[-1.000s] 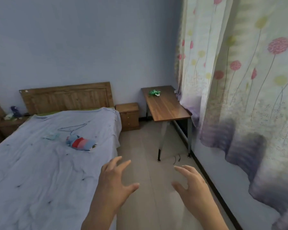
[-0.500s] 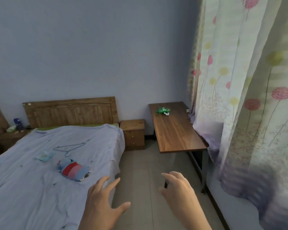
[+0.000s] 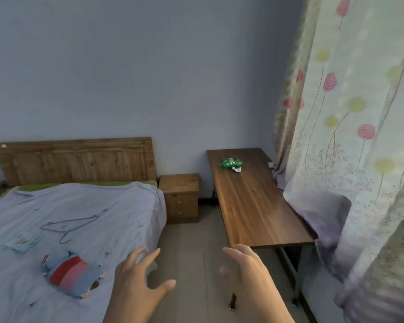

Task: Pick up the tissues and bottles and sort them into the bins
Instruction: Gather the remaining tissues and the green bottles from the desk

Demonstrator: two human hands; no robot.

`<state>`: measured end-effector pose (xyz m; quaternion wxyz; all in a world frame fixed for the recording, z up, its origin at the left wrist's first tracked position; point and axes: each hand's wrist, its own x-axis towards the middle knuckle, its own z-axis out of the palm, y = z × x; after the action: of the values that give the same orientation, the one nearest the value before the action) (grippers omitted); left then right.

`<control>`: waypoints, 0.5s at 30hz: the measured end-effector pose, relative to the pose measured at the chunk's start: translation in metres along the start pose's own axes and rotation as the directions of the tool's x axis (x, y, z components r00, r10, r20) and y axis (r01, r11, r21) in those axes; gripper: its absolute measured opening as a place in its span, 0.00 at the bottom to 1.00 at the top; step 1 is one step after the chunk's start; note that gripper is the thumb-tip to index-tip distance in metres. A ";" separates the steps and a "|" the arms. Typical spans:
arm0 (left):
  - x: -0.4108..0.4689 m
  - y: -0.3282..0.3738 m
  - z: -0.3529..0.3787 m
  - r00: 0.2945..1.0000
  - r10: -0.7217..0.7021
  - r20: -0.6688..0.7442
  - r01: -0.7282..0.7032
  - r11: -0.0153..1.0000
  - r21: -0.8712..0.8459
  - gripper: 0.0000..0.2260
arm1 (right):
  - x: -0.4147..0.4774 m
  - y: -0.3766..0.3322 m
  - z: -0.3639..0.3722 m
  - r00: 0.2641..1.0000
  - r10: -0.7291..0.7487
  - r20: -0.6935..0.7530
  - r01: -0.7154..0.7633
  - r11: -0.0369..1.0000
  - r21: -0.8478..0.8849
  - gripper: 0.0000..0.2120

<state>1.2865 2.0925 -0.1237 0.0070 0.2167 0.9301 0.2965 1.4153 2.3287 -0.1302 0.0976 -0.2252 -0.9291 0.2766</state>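
Two bare hands reach forward low in view, above the floor; the left hand (image 3: pixel 135 283) has fingers spread wide and holds nothing; the right hand (image 3: pixel 250 276), fingers loosely extended, is likewise empty; to their left a bed (image 3: pixel 103 201) bears a striped plush toy (image 3: pixel 71 273), a flat pale-blue packet (image 3: pixel 22 240) and a wire hanger (image 3: pixel 68 226); further right, a wooden table (image 3: pixel 254 206) carries a crumpled green item (image 3: pixel 231 163) at its far end, near a floral curtain (image 3: pixel 359 136)

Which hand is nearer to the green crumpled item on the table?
Right. The right hand hovers by the table, at its near end, short of the green crumpled item; the left hand is further left, by the bed.
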 end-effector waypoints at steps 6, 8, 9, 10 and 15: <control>0.171 -0.014 -0.021 0.992 0.106 -0.072 -0.107 0.994 -0.007 0.37 | 0.155 -0.029 0.005 0.990 0.007 -0.143 0.006 0.996 0.091 0.23; 0.216 -0.017 -0.021 0.988 0.126 -0.091 -0.130 0.991 -0.035 0.36 | 0.196 -0.038 0.013 0.989 0.012 -0.146 0.004 0.994 0.111 0.24; 0.236 -0.019 -0.018 0.988 0.135 -0.079 -0.138 0.990 -0.026 0.36 | 0.214 -0.039 0.019 0.991 0.017 -0.130 -0.003 0.994 0.108 0.24; 0.254 -0.020 -0.014 0.989 0.137 -0.057 -0.137 0.991 -0.001 0.36 | 0.230 -0.039 0.024 0.994 0.031 -0.106 -0.021 0.995 0.101 0.24; 0.338 -0.037 0.001 0.992 0.123 -0.030 -0.124 0.992 -0.036 0.35 | 0.314 -0.037 0.045 0.993 0.082 -0.085 -0.074 0.992 0.098 0.24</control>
<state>0.9655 2.2041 -0.1060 -0.0201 0.2694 0.9092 0.3169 1.1118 2.4287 -0.1293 0.1385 -0.2685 -0.9002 0.3137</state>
